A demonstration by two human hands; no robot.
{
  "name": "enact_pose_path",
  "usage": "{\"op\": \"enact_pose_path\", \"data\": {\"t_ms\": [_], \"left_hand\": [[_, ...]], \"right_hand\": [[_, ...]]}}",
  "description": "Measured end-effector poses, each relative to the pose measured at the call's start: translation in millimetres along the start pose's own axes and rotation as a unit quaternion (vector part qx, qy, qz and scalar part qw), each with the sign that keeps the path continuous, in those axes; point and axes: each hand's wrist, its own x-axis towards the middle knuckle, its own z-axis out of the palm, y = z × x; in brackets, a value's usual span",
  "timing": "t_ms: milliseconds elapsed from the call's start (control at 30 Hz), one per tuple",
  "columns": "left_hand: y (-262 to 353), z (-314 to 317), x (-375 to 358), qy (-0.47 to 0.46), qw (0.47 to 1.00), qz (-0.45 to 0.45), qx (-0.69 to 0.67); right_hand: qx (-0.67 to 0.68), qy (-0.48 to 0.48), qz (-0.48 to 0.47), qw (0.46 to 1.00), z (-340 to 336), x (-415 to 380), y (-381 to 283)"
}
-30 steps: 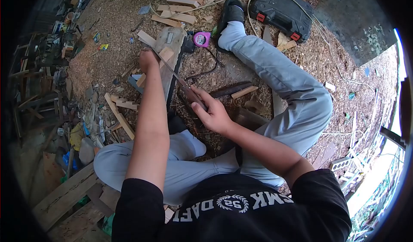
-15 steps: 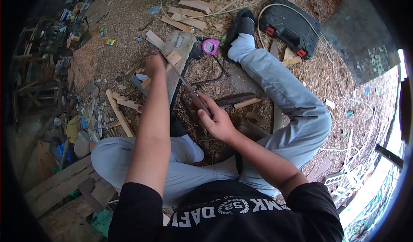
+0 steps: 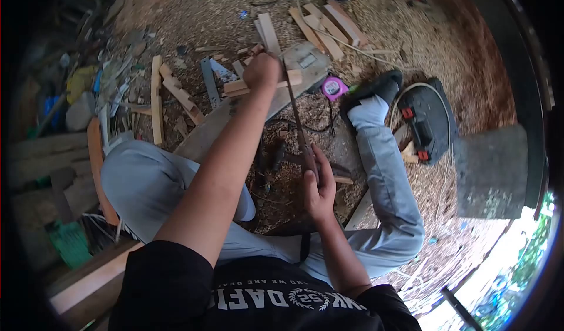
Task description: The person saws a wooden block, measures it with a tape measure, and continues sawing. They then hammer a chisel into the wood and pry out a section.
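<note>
My right hand (image 3: 320, 190) is closed around the brown handle of a long thin-bladed tool (image 3: 295, 104). Its blade appears edge-on and points away from me, so its exact kind does not show. The blade crosses a short wooden piece (image 3: 292, 79) above a worn grey plank (image 3: 202, 132). My left hand (image 3: 262, 71) is closed at the wood, left of the blade tip; its fingers are mostly hidden. Beyond that hand a pale wood strip (image 3: 268, 34) sticks out. A pink tape measure (image 3: 333, 88) lies right of the plank.
Cut wood strips (image 3: 320, 31) lie on the shavings-covered ground ahead, with more pieces (image 3: 157, 102) at left. A black tool case (image 3: 426, 122) with red latches and a cable is at right, beside a grey sheet (image 3: 492, 172). My legs are folded around the plank.
The view has turned, shifting the tool case and plank. The blade now points more straight ahead, and my right hand sits lower and further right in view. Both hands keep their holds.
</note>
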Motion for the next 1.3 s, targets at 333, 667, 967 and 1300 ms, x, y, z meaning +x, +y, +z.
{"op": "enact_pose_path", "data": {"t_ms": [333,667,967,1300], "left_hand": [[-2.2,6.5,6.6,0.033,0.999,-0.002,-0.029],[-2.0,2.6,7.3,0.006,0.999,0.003,-0.048],[0.0,1.0,-4.8,0.007,0.999,0.015,-0.034],[-2.9,3.2,5.8,-0.075,0.997,0.019,0.031]], "right_hand": [[-0.031,0.037,0.008,0.999,34.2,23.8,-27.7],[0.03,0.006,0.038,0.999,18.6,17.1,-1.6],[0.001,-0.032,0.132,0.991,13.8,5.9,-24.0],[-0.079,0.078,0.006,0.994,33.7,24.7,-31.7]]}}
